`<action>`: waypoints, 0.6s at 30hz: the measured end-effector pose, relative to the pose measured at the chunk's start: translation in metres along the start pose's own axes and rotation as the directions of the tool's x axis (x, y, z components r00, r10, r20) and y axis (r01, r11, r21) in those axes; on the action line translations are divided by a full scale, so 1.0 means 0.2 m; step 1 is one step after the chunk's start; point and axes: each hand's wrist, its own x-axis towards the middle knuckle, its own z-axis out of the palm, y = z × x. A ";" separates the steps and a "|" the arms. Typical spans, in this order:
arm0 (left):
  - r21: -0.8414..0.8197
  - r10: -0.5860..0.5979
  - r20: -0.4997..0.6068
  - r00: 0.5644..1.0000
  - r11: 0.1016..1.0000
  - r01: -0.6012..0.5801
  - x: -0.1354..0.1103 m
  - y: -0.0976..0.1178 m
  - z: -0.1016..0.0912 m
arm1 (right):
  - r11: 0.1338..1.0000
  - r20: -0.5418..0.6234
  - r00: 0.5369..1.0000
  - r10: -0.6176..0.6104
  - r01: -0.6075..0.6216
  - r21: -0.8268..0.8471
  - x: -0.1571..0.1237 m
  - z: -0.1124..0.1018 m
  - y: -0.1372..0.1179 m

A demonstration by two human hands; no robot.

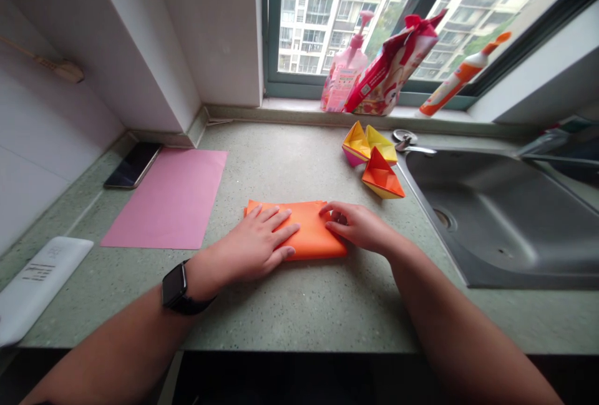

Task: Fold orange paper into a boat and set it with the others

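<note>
A folded orange sheet of paper (309,230) lies on the counter in front of me, its layers slightly uneven along the far edge. My left hand (255,239) rests flat on its left part, open with the fingers spread. At the right edge of the paper, my right hand (358,224) has its fingers curled, with index finger and thumb closed on the sheet. Just beyond that hand stand several folded paper boats, among them a red-orange one (381,177), a yellow-orange one (356,143) and a yellow one (380,141).
On the left, a pink sheet (168,199) lies beside a dark phone (133,165); a white oblong object (44,283) is nearer. A steel sink (510,205) takes up the right. A pump bottle (344,74), red bag (393,71) and orange-white bottle (453,83) line the windowsill.
</note>
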 end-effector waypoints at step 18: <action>-0.003 -0.166 0.050 0.985 0.986 0.167 -0.02 0.07 0.09 | 0.999 -0.046 0.998 -0.033 0.035 0.039 0.00 0.02 -0.02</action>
